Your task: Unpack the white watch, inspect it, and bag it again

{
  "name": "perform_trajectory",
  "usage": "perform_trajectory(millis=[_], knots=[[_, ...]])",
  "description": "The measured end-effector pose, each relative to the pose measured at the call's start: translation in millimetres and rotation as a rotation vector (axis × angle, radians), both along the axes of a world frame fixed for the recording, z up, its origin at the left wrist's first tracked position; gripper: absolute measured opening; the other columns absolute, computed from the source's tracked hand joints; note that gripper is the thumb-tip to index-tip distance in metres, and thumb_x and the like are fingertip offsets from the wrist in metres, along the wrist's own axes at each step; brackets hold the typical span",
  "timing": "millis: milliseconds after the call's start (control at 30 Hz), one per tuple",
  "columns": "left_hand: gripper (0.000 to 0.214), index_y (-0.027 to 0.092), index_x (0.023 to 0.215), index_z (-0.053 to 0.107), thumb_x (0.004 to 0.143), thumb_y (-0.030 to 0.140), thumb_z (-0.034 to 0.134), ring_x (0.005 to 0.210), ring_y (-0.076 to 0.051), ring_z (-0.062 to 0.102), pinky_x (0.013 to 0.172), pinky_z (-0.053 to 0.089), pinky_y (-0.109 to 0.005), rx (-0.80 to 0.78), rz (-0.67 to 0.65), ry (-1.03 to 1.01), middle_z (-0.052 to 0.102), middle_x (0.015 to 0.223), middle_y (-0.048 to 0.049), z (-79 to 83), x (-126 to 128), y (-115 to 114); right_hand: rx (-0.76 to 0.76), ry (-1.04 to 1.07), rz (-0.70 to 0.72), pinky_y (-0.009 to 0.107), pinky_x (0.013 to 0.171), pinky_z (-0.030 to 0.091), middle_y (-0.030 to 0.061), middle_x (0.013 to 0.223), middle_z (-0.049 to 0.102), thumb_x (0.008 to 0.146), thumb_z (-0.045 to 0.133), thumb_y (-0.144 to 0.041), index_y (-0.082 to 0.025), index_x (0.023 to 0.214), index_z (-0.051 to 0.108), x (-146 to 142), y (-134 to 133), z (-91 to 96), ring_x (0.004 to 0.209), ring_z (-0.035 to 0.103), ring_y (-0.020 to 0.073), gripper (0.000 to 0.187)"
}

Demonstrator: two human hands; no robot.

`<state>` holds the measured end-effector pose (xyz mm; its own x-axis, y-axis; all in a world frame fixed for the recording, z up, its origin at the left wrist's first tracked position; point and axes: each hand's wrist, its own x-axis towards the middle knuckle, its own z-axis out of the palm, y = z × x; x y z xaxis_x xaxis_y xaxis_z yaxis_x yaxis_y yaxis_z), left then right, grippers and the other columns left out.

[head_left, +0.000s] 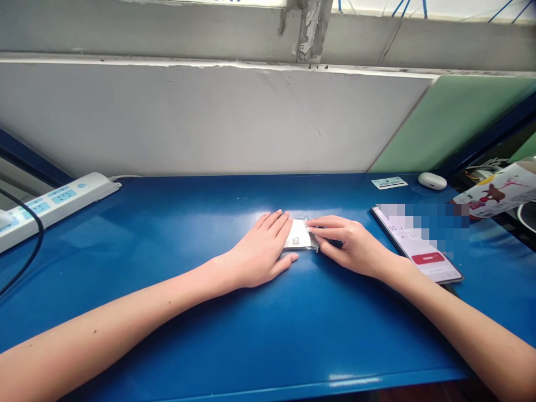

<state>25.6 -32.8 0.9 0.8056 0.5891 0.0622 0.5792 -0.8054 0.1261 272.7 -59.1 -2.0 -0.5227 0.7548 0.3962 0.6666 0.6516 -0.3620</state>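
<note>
A small clear plastic packet (pixel 298 234) lies flat on the blue table (pixel 268 324), near its middle. Inside it is a white card or label with a dark printed square. My left hand (pixel 263 251) rests flat over the packet's left part, fingers stretched out and thumb on the table side. At the packet's right edge, my right hand (pixel 345 240) has its fingers and thumb closed on the clear plastic. What the left fingers cover cannot be seen.
A phone (pixel 427 258) with a lit screen lies beside my right forearm. Behind it are a card (pixel 389 183) and a white earbud case (pixel 432 181). A printed carton (pixel 498 190) stands at the right. A power strip (pixel 62 198) and black cable (pixel 36 251) are at the left.
</note>
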Motion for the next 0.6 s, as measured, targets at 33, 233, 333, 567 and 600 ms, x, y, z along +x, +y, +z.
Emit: perform_trajectory(millis=[33,233,333,567,600], knots=[[0.067,0.002,0.148,0.033,0.101,0.050,0.040,0.147,-0.039,0.031,0.119,0.027,-0.050,0.001,0.001,-0.001,0.037,0.156,-0.0261,0.2,0.2,-0.2,0.003,-0.011,-0.002,0.042,0.094,0.060,0.0125,0.122,0.074,0.094,0.052,-0.017,-0.018,0.109,0.076,-0.2,-0.2,-0.3,0.111,0.071,0.0265,0.029],[0.062,0.005,0.145,0.037,0.101,0.048,0.042,0.144,-0.039,0.037,0.116,0.030,-0.052,0.000,-0.016,-0.049,0.042,0.152,-0.0267,0.3,-0.4,0.4,0.019,-0.108,0.007,0.048,0.099,0.057,0.0128,0.132,0.068,0.096,0.049,-0.018,-0.018,0.129,0.066,-2.7,-2.1,-0.4,0.121,0.065,0.0300,0.037],[0.059,0.008,0.143,0.039,0.101,0.048,0.041,0.143,-0.038,0.039,0.114,0.032,-0.053,0.002,-0.025,-0.087,0.045,0.150,-0.0251,0.2,-0.8,1.0,0.030,-0.171,0.009,0.050,0.103,0.054,0.0154,0.137,0.064,0.097,0.048,-0.017,-0.015,0.135,0.060,-5.1,-5.1,1.4,0.128,0.060,0.0314,0.041],[0.060,0.004,0.143,0.039,0.101,0.047,0.042,0.143,-0.038,0.038,0.115,0.031,-0.052,-0.002,-0.020,-0.075,0.044,0.150,-0.0270,-0.4,-0.5,0.6,0.077,-0.279,0.015,0.051,0.106,0.052,0.0236,0.138,0.061,0.099,0.046,-0.025,-0.004,0.134,0.057,-12.6,-12.0,6.6,0.131,0.057,0.0343,0.042],[0.061,0.005,0.144,0.038,0.101,0.047,0.041,0.143,-0.038,0.038,0.115,0.031,-0.052,0.002,-0.021,-0.075,0.044,0.150,-0.0264,-0.7,-0.5,0.4,0.089,-0.286,0.018,0.051,0.106,0.052,0.0240,0.138,0.061,0.099,0.046,-0.025,-0.004,0.133,0.057,-13.2,-12.3,6.9,0.131,0.056,0.0348,0.041]])
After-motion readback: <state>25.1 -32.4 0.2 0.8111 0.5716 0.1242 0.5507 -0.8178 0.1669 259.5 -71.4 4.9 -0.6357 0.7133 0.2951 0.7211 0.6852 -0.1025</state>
